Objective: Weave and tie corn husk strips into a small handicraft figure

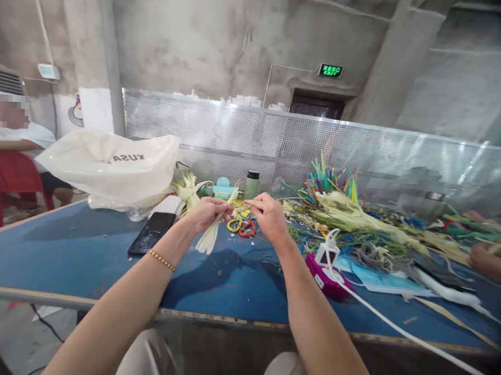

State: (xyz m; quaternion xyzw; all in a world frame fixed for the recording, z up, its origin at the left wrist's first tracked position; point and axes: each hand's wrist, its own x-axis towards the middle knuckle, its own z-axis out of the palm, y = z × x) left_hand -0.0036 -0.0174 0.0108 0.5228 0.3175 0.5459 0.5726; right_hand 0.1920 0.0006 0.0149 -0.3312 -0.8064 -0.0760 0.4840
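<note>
My left hand (208,213) is closed on a pale corn husk (208,239), whose wide end hangs below the fingers while a narrower tip sticks up above them. To its right, my right hand (269,215) is pinched, its fingertips pointing at the left hand with a small gap between. Something thin seems to be in that pinch, too small to make out. Just beyond and below the hands lie scissors (247,229) with red and yellow handles on the blue table (228,290).
A black phone (152,234) and a large white plastic bag (109,166) are at the left. Right are a purple power strip (328,276) with a white cable, husks (354,212) and tangled cords. A green bottle (252,185) stands behind. Another person's hand (492,260) works far right.
</note>
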